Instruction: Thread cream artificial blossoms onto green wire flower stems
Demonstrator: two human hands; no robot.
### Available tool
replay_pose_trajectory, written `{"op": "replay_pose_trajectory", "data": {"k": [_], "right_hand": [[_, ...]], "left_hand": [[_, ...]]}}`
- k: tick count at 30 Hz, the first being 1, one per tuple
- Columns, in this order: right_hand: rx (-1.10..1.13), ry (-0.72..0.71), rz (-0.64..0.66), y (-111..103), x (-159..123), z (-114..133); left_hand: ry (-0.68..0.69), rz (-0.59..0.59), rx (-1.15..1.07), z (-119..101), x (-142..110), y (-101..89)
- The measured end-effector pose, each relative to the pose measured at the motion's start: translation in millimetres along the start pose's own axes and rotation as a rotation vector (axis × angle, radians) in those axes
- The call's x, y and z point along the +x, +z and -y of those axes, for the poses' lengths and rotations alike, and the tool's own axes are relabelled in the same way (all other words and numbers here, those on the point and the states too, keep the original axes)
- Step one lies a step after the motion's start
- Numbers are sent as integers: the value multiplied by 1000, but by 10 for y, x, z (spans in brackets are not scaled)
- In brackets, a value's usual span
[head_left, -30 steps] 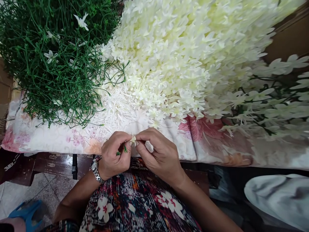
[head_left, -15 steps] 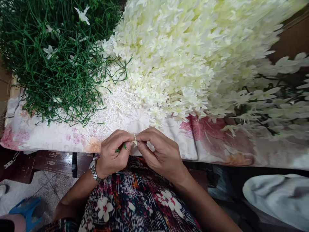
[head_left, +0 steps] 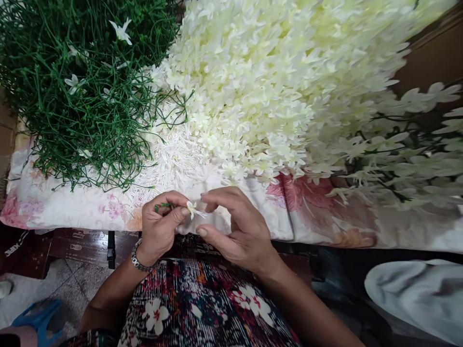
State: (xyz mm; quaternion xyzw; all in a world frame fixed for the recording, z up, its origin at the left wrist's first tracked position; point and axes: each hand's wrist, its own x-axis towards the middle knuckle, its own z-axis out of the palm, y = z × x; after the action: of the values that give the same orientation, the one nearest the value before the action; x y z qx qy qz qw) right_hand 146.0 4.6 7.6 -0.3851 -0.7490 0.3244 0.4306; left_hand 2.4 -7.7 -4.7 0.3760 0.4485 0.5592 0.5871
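Observation:
My left hand (head_left: 161, 224) pinches a small artificial flower (head_left: 192, 208) between thumb and fingertips. Its petals are white, thin white threads stick out to the right, and bits of green stem (head_left: 164, 206) show between the fingers. My right hand (head_left: 240, 224) is just to the right, thumb and fingers apart, with nothing in it. Beyond the hands lies a heap of white thread-like pieces (head_left: 175, 156). Green plastic stems (head_left: 83, 115) are piled at the left, and a large mound of cream-white petals (head_left: 253, 96) spreads across the middle.
A floral cloth (head_left: 75, 207) covers the table, its front edge close to my body. White blossoms on dark stems (head_left: 390, 149) lie at the right. Below are a blue stool (head_left: 39, 318) at the left and a white cloth-like bundle (head_left: 415, 299) at the right.
My right hand has let go of the flower and opened, its fingers spreading away. My left hand has shifted slightly left with the flower, and the white threads now show.

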Motion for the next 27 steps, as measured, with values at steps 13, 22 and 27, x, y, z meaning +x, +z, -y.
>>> {"op": "replay_pose_trajectory", "data": {"k": [13,22,27], "right_hand": [[-124,-4,-22,4,4,-19],[-84,107,4,-178,40,49],[-105,-7,84,-233,102,105]], "left_hand": [[48,19,206,48,-37,41],[171,219,613,-141,-27,26],[338,297,860,-132,-40,29]]}}
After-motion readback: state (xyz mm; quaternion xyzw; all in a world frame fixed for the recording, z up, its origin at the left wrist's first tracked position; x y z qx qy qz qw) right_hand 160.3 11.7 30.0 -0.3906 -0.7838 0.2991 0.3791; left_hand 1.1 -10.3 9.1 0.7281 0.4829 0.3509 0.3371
